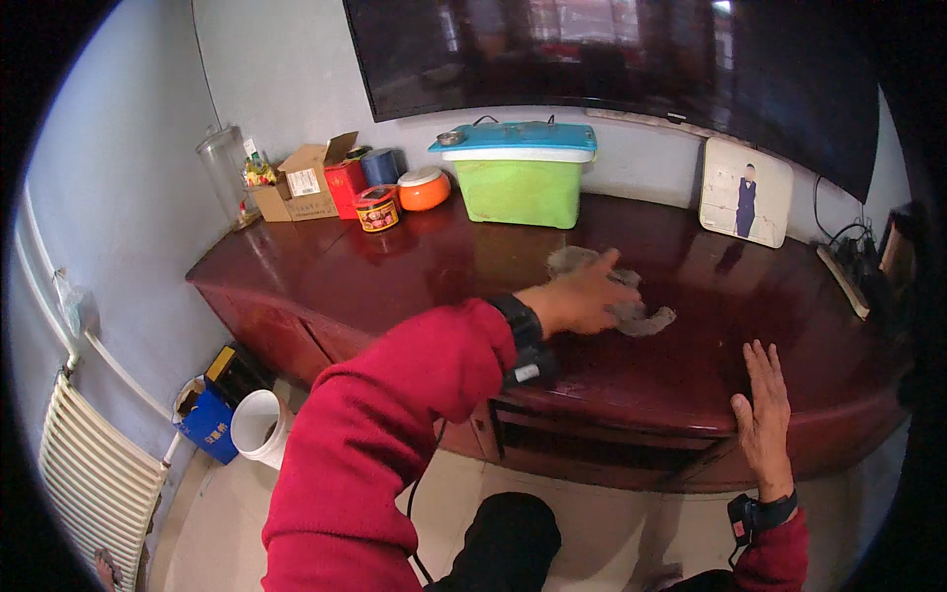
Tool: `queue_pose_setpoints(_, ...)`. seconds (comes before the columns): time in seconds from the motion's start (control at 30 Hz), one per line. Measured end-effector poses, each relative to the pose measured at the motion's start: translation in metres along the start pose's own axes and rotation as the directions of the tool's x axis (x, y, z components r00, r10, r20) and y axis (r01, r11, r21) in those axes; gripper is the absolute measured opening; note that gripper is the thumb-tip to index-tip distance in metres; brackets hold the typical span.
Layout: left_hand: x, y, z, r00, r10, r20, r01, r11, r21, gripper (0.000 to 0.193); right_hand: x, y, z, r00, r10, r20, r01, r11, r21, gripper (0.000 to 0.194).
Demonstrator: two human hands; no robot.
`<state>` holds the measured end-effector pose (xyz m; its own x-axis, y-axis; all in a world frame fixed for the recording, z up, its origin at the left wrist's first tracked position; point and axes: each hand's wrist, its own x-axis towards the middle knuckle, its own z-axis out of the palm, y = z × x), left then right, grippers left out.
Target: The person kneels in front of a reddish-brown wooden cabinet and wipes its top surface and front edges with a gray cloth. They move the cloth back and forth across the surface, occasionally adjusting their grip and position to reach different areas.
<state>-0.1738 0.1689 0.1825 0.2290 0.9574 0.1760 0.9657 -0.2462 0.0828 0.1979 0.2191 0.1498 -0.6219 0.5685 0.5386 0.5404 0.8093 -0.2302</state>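
My left hand point(588, 296) presses down on a crumpled grey cloth point(652, 323) on the glossy dark red wooden cabinet top point(459, 274). Parts of the cloth stick out beyond the fingers and behind the hand; the rest is hidden under it. The fingers are a little blurred. To the right, my right hand point(766, 414) is at the cabinet's front edge, its fingers extended and slightly apart, with nothing in it. Both wrists wear black bands with small devices.
At the back stand a green bin with a blue lid point(518, 185), an orange container point(424, 189), a red tin point(377, 209), an open cardboard box point(296, 200) and a photo panel point(743, 194). A television point(621, 66) hangs above. A white bucket point(259, 425) is on the floor, left.
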Motion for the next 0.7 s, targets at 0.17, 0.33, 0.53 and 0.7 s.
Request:
queue_pose_setpoints(0.17,-0.047,-0.144,-0.016,0.889,-0.458,0.028,0.455,0.887,0.076,0.049,0.0,0.004,0.0,1.0,-0.03,-0.002,0.03,1.0,-0.002,0.065)
queue_pose_setpoints(0.33,-0.244,-0.252,-0.048,0.898,-0.407,-0.166,0.429,0.732,0.528,0.041,-0.002,0.004,0.0,0.999,-0.037,-0.025,0.037,0.999,0.007,0.066)
queue_pose_setpoints(0.53,-0.336,-0.207,-0.061,0.493,-0.829,-0.265,0.868,0.446,0.22,0.055,-0.002,-0.001,0.006,0.999,-0.034,-0.038,0.033,0.999,-0.013,0.065)
queue_pose_setpoints(0.7,-0.275,-0.108,-0.046,0.745,-0.611,-0.267,0.607,0.787,-0.106,0.048,-0.002,-0.002,0.008,0.997,-0.041,-0.061,0.039,0.999,-0.021,0.063)
